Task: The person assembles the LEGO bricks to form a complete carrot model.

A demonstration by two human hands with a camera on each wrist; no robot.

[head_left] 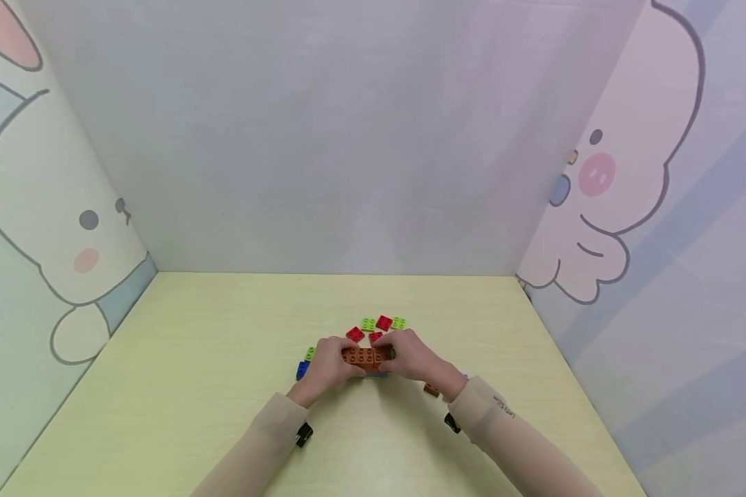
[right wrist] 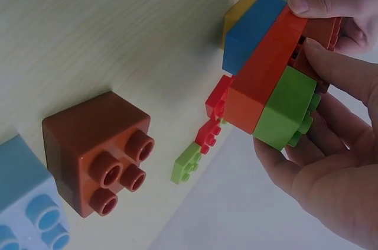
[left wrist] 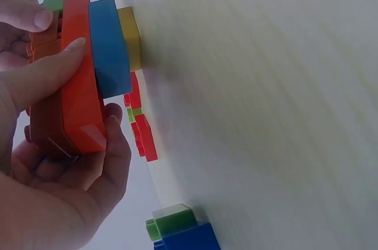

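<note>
Both hands hold a stack of toy bricks (head_left: pixel 362 356) near the middle of the table. In the left wrist view, yellow (left wrist: pixel 130 38) is lowest, then blue (left wrist: pixel 110 49), then a long red-orange brick (left wrist: pixel 80 99), with brown bricks (left wrist: pixel 49 121) on top. The left hand (head_left: pixel 329 367) grips the brown and red-orange bricks at one end, its thumb along their side. At the other end, the right hand (head_left: pixel 412 356) has its thumb on a smaller brown brick beside a green brick (right wrist: pixel 286 107). Its other fingers curl behind, partly hidden.
Behind the hands lie several small red (head_left: pixel 383 322) and lime (head_left: pixel 398 322) bricks. Left of them are a green (head_left: pixel 310 353) and a blue brick (head_left: pixel 302 371). A brown brick (right wrist: pixel 97 143) and a light blue one (right wrist: pixel 29 197) stand to the right. Printed cloth walls (head_left: pixel 336 138) surround the table.
</note>
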